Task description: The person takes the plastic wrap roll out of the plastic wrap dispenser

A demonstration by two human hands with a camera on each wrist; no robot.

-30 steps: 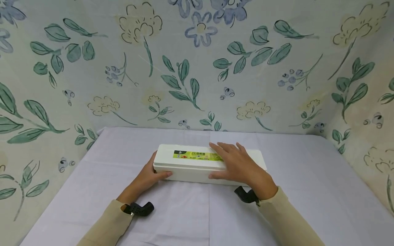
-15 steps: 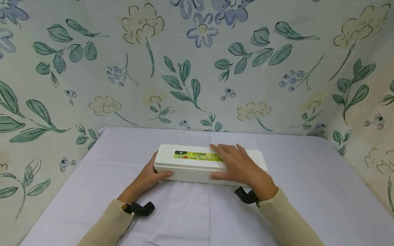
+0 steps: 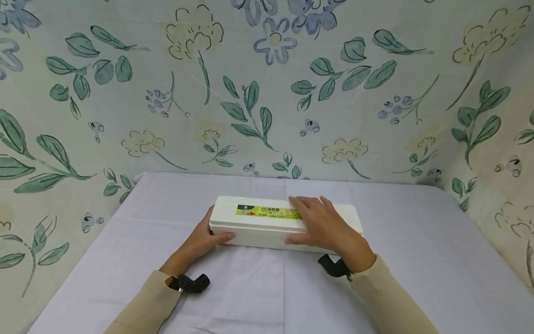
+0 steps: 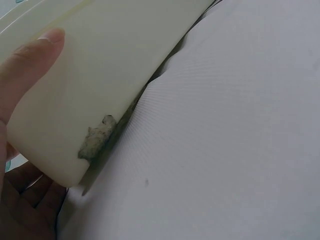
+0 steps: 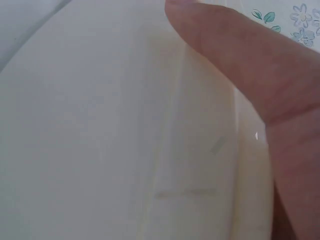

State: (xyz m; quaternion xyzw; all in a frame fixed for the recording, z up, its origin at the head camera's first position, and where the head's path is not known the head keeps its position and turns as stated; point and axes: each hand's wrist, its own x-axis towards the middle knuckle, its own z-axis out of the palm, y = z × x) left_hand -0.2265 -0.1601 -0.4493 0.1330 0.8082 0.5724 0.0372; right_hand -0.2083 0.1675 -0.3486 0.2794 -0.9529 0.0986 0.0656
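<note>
A long white cling film box [image 3: 258,237] lies lengthwise on the cloth, a yellow-green label [image 3: 269,212] on its lid. My left hand [image 3: 198,246] grips its left end, thumb against the front wall. In the left wrist view, the other fingers reach round the end of the box [image 4: 115,60], near a dark, rough patch [image 4: 96,140] at the bottom edge. My right hand [image 3: 325,229] spans the right half, fingers over the lid and thumb at the front, covering the label's right end. Close up in the right wrist view is that thumb [image 5: 225,45], beside the pale box wall [image 5: 90,130].
A white cloth [image 3: 242,287] with slight creases covers the table. Behind it and at both sides hangs a floral curtain-like backdrop [image 3: 288,116]. Black wrist cameras [image 3: 193,283] sit below both hands.
The right hand's index finger has shifted slightly to the right over the lid. The box and the left hand stay where they were; the head view has shifted slightly.
</note>
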